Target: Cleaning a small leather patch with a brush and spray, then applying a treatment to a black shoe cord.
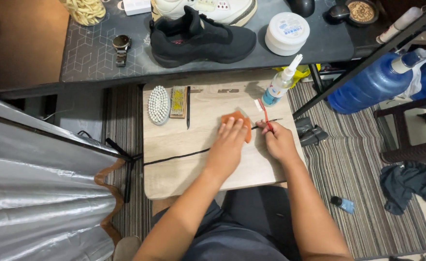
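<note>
Orange cloth [237,122] under flat left hand [228,145]

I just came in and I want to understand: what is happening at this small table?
A person sits at a light wooden board. The left hand presses an orange cloth onto a long black shoelace stretched across it. The right hand holds a thin red-handled tool at the lace. Two brushes and a spray bottle lie near; a black sneaker stands on the desk behind.

Black sneaker [201,39], wristwatch [121,48], white round tub [287,33], oval brush [158,105], blue water jug [375,84]
</note>
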